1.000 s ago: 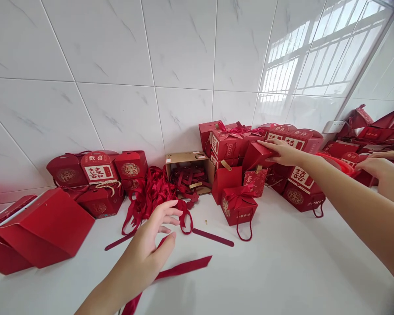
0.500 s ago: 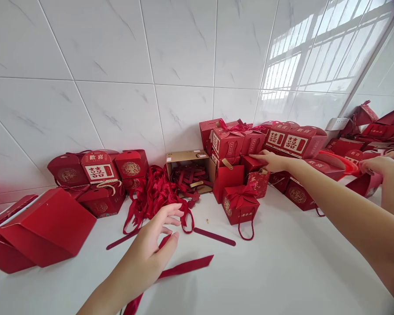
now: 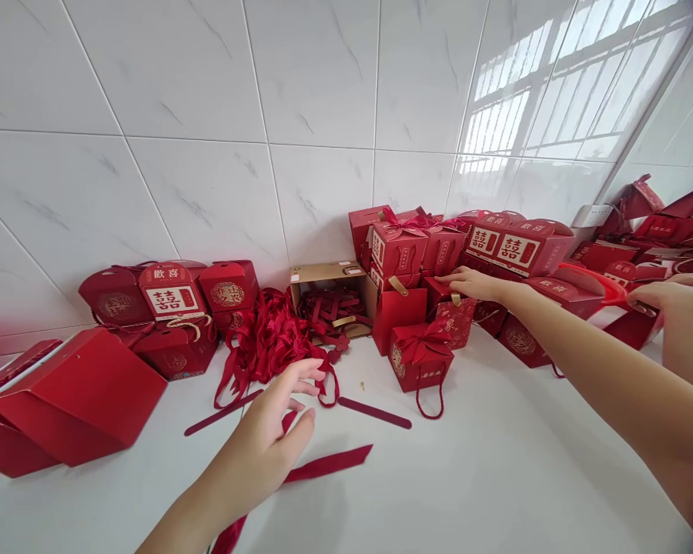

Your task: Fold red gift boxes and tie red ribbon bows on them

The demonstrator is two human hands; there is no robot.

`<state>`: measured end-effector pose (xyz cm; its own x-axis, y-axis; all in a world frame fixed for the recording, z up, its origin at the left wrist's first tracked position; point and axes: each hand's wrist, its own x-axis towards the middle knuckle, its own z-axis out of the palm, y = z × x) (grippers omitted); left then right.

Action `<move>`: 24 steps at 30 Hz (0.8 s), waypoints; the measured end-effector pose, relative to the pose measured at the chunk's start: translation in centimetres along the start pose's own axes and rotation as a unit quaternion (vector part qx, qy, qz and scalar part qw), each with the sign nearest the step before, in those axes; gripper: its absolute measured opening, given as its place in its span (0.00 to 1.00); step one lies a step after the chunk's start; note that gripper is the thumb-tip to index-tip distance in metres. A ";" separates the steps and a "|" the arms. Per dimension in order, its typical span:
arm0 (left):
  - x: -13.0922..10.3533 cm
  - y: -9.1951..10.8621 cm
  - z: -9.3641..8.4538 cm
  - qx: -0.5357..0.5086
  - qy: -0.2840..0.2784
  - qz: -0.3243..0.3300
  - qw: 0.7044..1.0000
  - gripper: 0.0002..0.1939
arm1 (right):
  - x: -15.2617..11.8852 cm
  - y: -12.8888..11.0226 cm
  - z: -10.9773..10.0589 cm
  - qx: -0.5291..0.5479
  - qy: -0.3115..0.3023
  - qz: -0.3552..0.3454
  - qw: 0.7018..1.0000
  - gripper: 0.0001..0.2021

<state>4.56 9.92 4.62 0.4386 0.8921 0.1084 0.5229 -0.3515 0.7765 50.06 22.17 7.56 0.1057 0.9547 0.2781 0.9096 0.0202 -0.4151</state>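
My left hand (image 3: 282,423) hovers over the white table, fingers loosely curved and apart, with nothing in it. Beneath it lies a dark red ribbon (image 3: 329,463), partly hidden by the hand. My right hand (image 3: 477,283) reaches to the back, its fingers stretched out over the top of a red gift box (image 3: 437,288); whether the fingertips press on it is hard to see. In front of that box stand a flowered red box (image 3: 457,323), a plain red open box (image 3: 400,319) and a small bow-tied gift box (image 3: 420,362) with a cord handle.
A heap of red ribbon loops (image 3: 271,338) lies beside a cardboard box (image 3: 329,272) of dark red strips. Red gift boxes (image 3: 173,296) stand along the tiled wall, with large red boxes (image 3: 86,400) at left. Another person's hands (image 3: 664,304) work at far right.
My right hand's fingers have straightened and flattened over the red gift box. My left hand keeps nearly the same place. The other person's hands have shifted slightly.
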 end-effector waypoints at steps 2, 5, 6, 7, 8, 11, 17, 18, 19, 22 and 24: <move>1.0 -0.1 1.0 -0.020 -0.010 -0.001 1.000 0.21 | -0.6 -0.7 -0.2 0.033 0.053 -0.013 0.998 0.11; 4.3 -0.9 3.7 -0.051 -0.017 -0.016 0.998 0.17 | -3.2 -1.9 0.1 0.094 0.166 -0.028 0.981 0.14; 5.9 -1.3 4.9 -0.047 -0.012 -0.023 0.999 0.16 | -4.6 -2.3 0.5 0.117 0.207 -0.029 0.971 0.16; 7.5 -1.8 6.1 -0.042 -0.004 -0.027 0.999 0.16 | -6.2 -2.6 1.3 0.139 0.244 -0.028 0.959 0.17; 9.2 -2.3 7.3 -0.033 0.008 -0.029 0.999 0.14 | -8.0 -2.9 2.4 0.161 0.276 -0.026 0.947 0.18; 13.6 -3.4 10.5 0.006 0.044 -0.022 0.999 0.14 | -13.0 -3.4 6.9 0.228 0.295 -0.016 0.928 0.18; 17.4 -4.1 13.8 0.087 0.067 0.047 0.993 0.17 | -16.3 -3.5 14.2 0.327 0.155 0.017 0.932 0.29; 17.6 -4.1 14.0 0.095 0.070 0.055 0.992 0.17 | -16.2 -3.5 14.6 0.337 0.139 0.026 0.931 0.32; 17.9 -4.2 14.2 0.100 0.074 0.061 0.990 0.17 | -16.0 -3.4 14.7 0.346 0.126 0.034 0.929 0.35; 18.4 -4.5 14.6 0.108 0.081 0.075 0.988 0.17 | -15.6 -3.4 14.7 0.369 0.098 0.049 0.923 0.39; 18.6 -4.6 14.8 0.106 0.073 0.086 0.988 0.16 | -15.5 -3.3 14.6 0.381 0.086 0.052 0.919 0.39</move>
<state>21.11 23.94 -6.07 0.4328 0.8396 0.3282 0.5975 -0.5398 0.5930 39.59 11.64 -8.03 0.2977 0.9031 0.3095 0.3536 0.1969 -0.9145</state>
